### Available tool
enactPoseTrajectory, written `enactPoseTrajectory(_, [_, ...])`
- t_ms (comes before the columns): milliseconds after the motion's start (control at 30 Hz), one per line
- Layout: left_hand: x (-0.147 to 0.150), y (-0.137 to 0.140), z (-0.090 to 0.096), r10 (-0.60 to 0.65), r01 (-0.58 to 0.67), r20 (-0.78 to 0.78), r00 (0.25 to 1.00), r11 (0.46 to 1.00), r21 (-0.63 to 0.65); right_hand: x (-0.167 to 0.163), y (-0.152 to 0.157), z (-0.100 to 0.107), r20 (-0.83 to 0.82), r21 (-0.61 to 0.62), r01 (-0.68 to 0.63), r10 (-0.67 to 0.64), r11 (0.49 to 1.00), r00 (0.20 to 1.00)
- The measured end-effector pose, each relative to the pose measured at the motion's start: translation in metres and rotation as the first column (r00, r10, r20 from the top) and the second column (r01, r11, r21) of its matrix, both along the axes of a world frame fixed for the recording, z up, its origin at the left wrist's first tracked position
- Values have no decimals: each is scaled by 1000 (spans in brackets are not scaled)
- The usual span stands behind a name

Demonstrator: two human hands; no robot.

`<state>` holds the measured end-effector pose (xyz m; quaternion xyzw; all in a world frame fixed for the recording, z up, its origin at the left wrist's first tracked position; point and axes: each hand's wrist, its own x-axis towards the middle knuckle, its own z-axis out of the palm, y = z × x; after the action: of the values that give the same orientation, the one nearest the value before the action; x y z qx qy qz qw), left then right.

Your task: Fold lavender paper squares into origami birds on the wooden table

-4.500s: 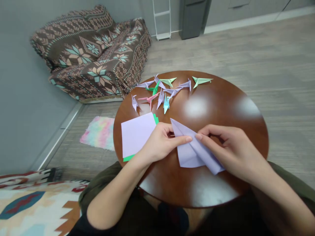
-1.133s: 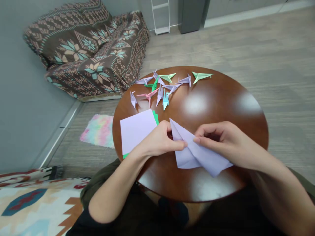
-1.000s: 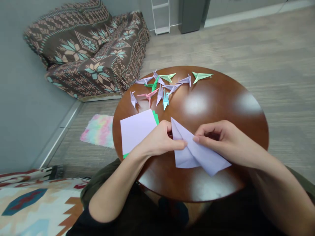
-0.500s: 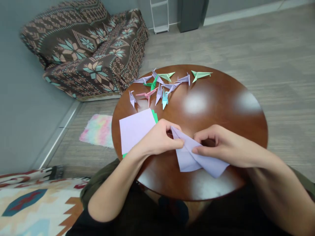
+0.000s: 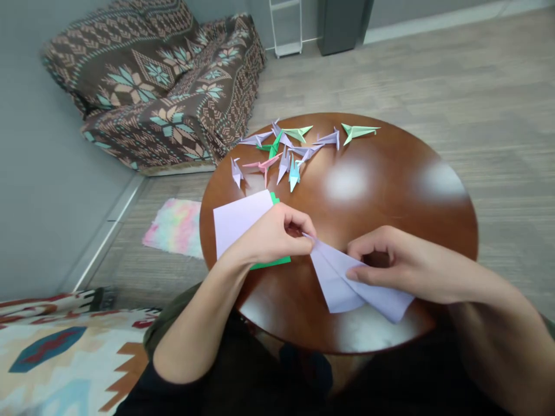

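A partly folded sheet of lilac origami paper [image 5: 342, 283] is held between my two hands over the near part of the round table. My left hand [image 5: 284, 234] pinches its upper left corner between thumb and fingers. Gripping the fold along its upper right edge is my right hand [image 5: 385, 260], thumb in front. From the pinched corner the paper spreads into two flaps toward the table's near edge. Partly under my left forearm lies a stack of square paper [image 5: 238, 216], lilac on top, with green sheets [image 5: 277, 262] showing at its edges.
Several folded paper cranes stand at the far side of the brown round table [image 5: 411, 225], among them a pink crane [image 5: 264, 166], a blue crane [image 5: 294, 175] and a light green crane [image 5: 358, 132]. Beyond are a covered sofa [image 5: 173, 86] and a fluffy pastel rug [image 5: 176, 227].
My left hand has slid to the very tip of the paper's corner. Both hands and the paper have shifted slightly right and the flaps hang a little lower. The view has moved slightly.
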<state>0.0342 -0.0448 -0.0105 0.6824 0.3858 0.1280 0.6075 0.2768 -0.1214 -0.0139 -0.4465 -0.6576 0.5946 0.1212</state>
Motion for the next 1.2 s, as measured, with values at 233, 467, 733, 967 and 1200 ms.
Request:
enactPoseTrajectory(233, [-3,6,-4,12,-13,47,999,1000,11,-2,-2,2,71,83,13,-19,996,997])
enactPoseTrajectory(467, [4,-1,-3,71,-72,59,996,997,14,-7,-6,7,160,193,63,-95,979,983])
enactPoseTrajectory(733, [3,-3,-2,68,-69,15,998,993,101,-6,-7,7,186,224,34,-77,974,980])
enactPoseTrajectory(967, [-3,4,-3,84,-90,57,995,991,98,-7,-7,9,185,242,12,-58,970,981])
enactPoseTrajectory(1200, [-11,12,-3,129,-148,125,984,977,156,-7,-7,9,195,222,12,-56,975,979])
